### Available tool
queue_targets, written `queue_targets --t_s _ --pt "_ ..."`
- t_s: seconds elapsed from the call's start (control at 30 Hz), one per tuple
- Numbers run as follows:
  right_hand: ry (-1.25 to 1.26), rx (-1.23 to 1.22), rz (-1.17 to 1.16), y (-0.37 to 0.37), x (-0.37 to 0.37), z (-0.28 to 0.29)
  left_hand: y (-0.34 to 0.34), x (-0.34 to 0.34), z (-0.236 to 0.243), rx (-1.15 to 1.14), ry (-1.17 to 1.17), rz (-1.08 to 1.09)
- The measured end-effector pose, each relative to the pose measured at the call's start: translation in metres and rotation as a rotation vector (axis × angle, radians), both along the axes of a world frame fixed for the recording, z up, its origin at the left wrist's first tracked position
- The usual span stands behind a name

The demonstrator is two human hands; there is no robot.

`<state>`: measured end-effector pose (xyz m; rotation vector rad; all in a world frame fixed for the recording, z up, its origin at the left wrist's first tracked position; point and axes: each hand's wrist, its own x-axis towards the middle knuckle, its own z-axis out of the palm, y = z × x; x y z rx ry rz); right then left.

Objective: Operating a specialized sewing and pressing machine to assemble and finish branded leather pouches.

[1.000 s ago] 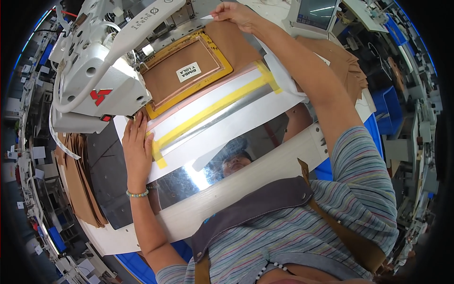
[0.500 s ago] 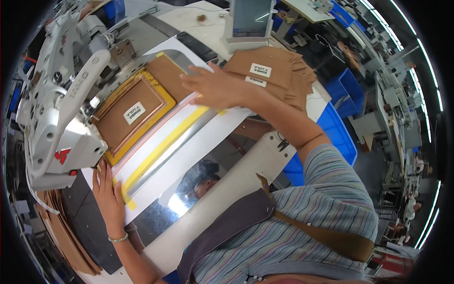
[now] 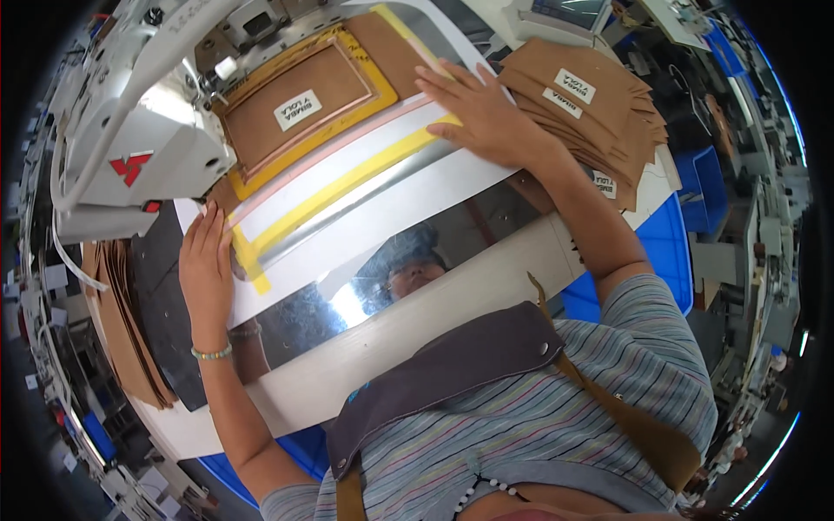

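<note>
Right hand (image 3: 476,115) has come nearer from the brown sheet's (image 3: 401,54) far corner, fingers spread. Left hand (image 3: 207,260) flat, fingers together; yellow rectangular frame (image 3: 373,79) between hands.

Strip lights (image 3: 771,451) are glowing at four o'clock, grey floor (image 3: 714,347) is showing near three, a second pale table (image 3: 667,33) standing toward one-thirty.

Brown panel (image 3: 334,78) — flat, white-labelled, under yellow frame (image 3: 323,139), on taped white sheet (image 3: 373,217)
</note>
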<state>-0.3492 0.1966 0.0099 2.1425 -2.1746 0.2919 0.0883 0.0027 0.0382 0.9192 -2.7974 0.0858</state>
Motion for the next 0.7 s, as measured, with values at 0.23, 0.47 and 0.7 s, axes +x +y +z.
queue_targets --t_s 0.23,0.47,0.7 --pt "0.025 0.01 0.048 0.006 -0.008 0.003 0.015 -0.008 -0.006 -0.02 0.08 0.068" --pt "-0.011 -0.025 0.067 0.007 -0.005 0.011 0.034 -0.022 -0.003 -0.044 0.121 0.113" --pt "0.001 0.081 0.043 0.005 0.003 0.023 0.034 -0.018 -0.008 0.086 0.13 0.117"
